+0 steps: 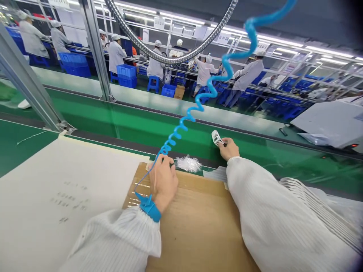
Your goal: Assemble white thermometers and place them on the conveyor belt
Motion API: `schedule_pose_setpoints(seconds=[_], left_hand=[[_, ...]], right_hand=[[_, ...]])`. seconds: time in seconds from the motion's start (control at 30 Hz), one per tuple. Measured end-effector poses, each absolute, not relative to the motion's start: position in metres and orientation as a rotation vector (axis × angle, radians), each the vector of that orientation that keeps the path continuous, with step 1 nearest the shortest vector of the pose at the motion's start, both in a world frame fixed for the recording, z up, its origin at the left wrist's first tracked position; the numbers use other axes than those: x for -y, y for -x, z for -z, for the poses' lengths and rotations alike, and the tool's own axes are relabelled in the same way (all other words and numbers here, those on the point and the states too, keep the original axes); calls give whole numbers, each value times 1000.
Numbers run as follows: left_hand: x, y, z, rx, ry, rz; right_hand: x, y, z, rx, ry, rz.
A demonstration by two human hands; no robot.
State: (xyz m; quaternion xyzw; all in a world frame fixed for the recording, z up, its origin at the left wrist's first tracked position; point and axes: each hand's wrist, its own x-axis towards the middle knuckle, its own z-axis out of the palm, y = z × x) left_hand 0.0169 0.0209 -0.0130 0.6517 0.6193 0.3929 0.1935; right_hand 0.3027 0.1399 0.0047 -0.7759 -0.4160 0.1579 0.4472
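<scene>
My right hand (230, 149) reaches out over the green belt, its thumb and fingers pinching a small white plastic device (216, 138) by its lower end. The kind of device is too small to tell. Loosely bent, my left hand (164, 179) is at the far edge of the brown cardboard (198, 211), fingers a little apart and their tips hidden. A blue wrist strap (151, 208) circles my left wrist, and a coiled blue cord (183, 126) runs up from it. Crumpled clear plastic (188, 164) lies just right of my left hand.
A white sheet (70, 181) with faint writing covers the left of the bench. Beyond the green belt (136, 122), a metal post (98, 53) rises. A flexible metal hose (170, 59) hangs overhead. White stacked strips (314, 204) lie at right. Several co-workers sit or stand in the background.
</scene>
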Motion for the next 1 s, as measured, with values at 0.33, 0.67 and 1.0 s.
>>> schedule_pose_setpoints(seconds=[0.33, 0.67, 1.0], left_hand=[[-16, -14, -6, -1394, -1734, -1406], [17, -22, -35, -1030, -1788, -606], [13, -24, -21, -1226, -1963, -733]], right_hand=[[-5, -244, -57, 1162, 1235, -920], [38, -219, -11, 1236, 1366, -752], [30, -226, -26, 2015, 1329, 536]])
